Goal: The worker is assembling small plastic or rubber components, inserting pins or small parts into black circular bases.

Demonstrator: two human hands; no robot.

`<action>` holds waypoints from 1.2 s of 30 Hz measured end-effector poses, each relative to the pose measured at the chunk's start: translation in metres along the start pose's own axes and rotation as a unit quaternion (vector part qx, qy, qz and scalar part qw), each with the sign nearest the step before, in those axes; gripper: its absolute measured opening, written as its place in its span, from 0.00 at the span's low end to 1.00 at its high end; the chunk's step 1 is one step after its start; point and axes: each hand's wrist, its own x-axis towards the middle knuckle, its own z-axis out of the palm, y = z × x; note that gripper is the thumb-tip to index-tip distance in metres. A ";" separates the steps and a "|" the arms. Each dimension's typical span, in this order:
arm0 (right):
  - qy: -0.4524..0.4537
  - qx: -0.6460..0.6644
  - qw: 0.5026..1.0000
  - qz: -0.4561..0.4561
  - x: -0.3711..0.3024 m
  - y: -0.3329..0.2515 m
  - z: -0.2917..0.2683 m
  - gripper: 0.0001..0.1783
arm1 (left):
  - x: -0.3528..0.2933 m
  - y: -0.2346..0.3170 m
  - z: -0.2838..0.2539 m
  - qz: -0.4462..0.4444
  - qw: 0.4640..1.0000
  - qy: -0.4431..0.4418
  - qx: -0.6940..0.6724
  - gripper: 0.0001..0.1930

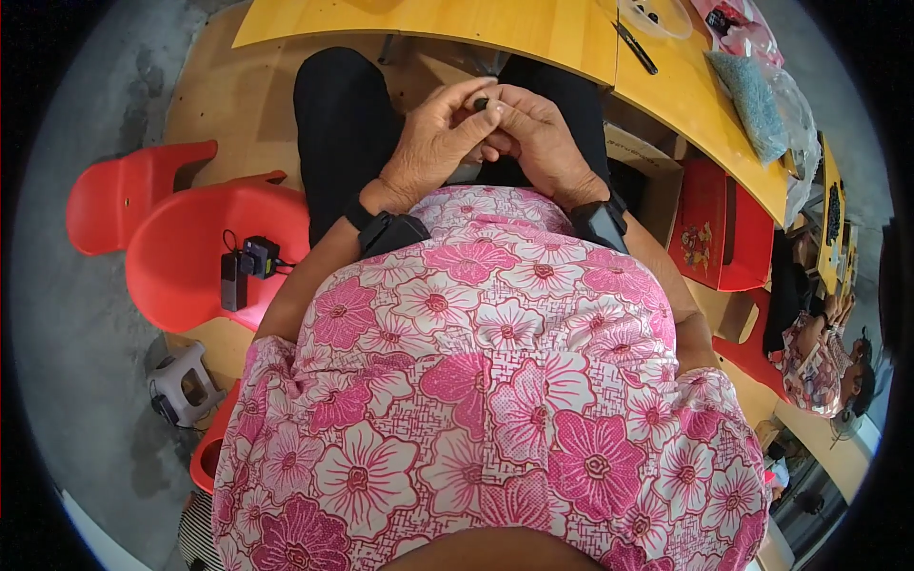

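Observation:
Over my lap, my left hand [433,138] and my right hand [545,138] meet with their fingertips together. Pinched between thumbs and fingers is a small black piece [481,104], too small for me to name its kind. Both hands are closed around it, and the curled lower fingers are partly hidden. Beyond them runs the near edge of a yellow table [533,33]. A slim black pen-like tool [637,48] lies on the table, beside a clear round dish [681,21] with a few small dark bits in it.
A plastic bag of grey-blue granules [747,105] lies at the table's right end. Red chairs [181,252] stand on the left, one bearing small black devices [249,266]. A grey stool [186,383] is lower left. Under the table sits an open cardboard box [657,171]. Another person [809,357] sits far right.

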 end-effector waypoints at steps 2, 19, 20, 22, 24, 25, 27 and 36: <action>-0.004 -0.116 0.992 -0.053 0.000 0.001 0.000 0.13 | 0.000 0.001 -0.002 0.007 0.999 -0.031 0.017 0.23; 0.091 -0.120 0.985 -0.079 -0.001 0.015 0.005 0.09 | 0.001 -0.008 0.013 0.076 0.990 0.046 0.109 0.19; 0.085 -0.109 0.987 -0.081 0.001 0.015 0.004 0.09 | 0.002 -0.006 0.013 0.057 0.992 0.044 0.105 0.19; 0.077 -0.064 0.994 -0.049 0.002 0.012 0.003 0.10 | 0.005 -0.008 0.011 0.038 0.993 0.042 0.102 0.18; 0.068 -0.019 0.997 -0.017 0.003 0.010 -0.001 0.10 | 0.006 -0.015 0.009 0.046 0.998 0.050 0.000 0.15; 0.033 0.060 0.998 -0.014 0.003 0.008 -0.006 0.12 | 0.006 -0.014 0.009 0.047 0.998 0.047 0.001 0.15; -0.001 0.139 0.990 -0.013 0.002 0.007 -0.011 0.13 | 0.005 -0.011 0.009 0.058 0.996 0.037 -0.060 0.15; -0.017 0.226 0.972 0.059 0.009 0.003 -0.018 0.16 | 0.016 -0.007 0.005 0.070 0.994 0.066 -0.047 0.13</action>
